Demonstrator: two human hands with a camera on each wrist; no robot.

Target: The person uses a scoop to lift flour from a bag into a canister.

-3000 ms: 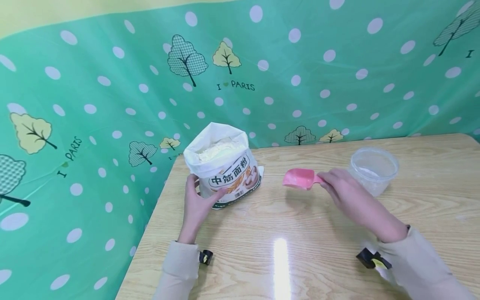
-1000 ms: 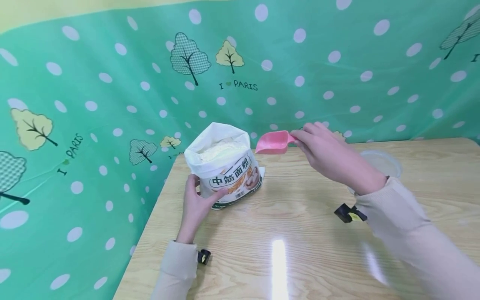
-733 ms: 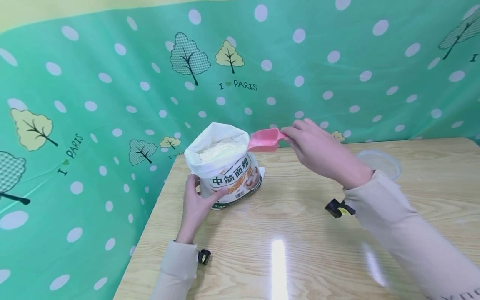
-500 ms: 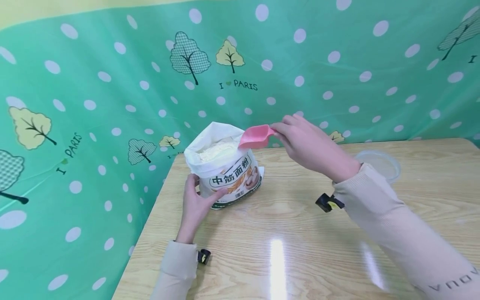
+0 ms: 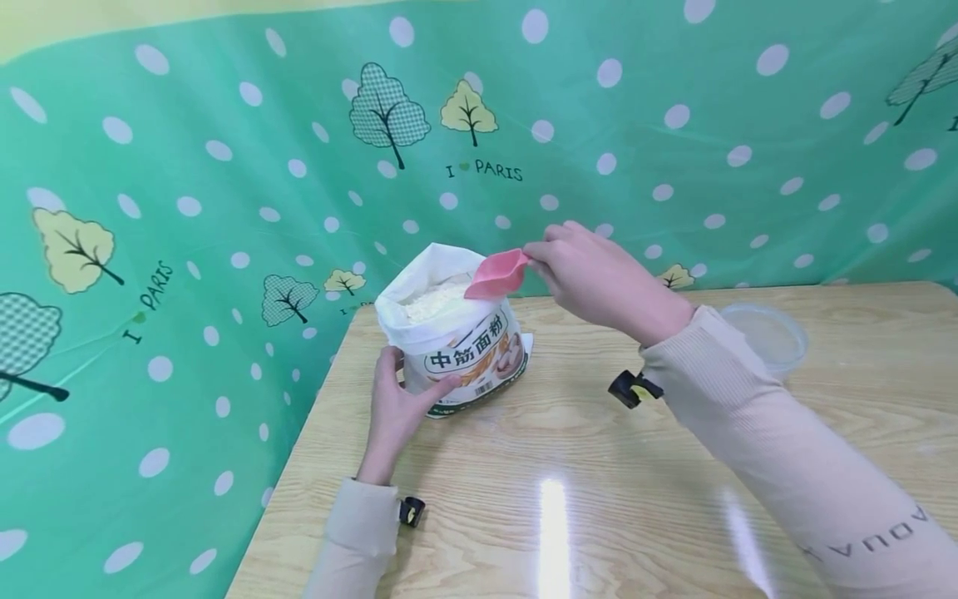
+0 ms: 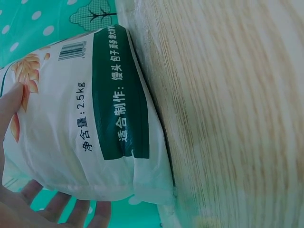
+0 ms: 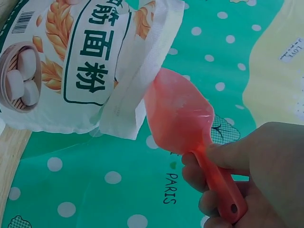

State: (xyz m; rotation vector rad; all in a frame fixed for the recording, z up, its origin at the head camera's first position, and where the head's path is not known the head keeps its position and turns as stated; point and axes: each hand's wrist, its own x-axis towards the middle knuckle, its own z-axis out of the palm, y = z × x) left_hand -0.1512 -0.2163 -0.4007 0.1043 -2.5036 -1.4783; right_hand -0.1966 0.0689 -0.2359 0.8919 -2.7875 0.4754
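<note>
An opened white bag of flour [image 5: 479,366] stands on the table, its top rolled outward and flour [image 5: 437,299] showing inside. My left hand [image 5: 397,408] holds the bag's lower left side, thumb on the printed front and fingers round the side; in the left wrist view those fingers [image 6: 54,206] curve along the bag's underside in the picture. A pink scoop [image 5: 497,276] is gripped by its handle in my right hand [image 5: 599,279]. The scoop's tip overlaps the bag's right rim, tilted down toward the flour. In the right wrist view the scoop bowl [image 7: 178,111] has only faint white traces.
A clear round plastic tub [image 5: 774,337] stands on the wooden table [image 5: 599,449] at the right, partly behind my right forearm. Green dotted cloth [image 5: 561,158] hangs behind the table and down its left side.
My right hand has carried the pink scoop from beside the tub leftward and up to the bag's mouth, and the scoop has tipped downward. The left hand stays on the bag.
</note>
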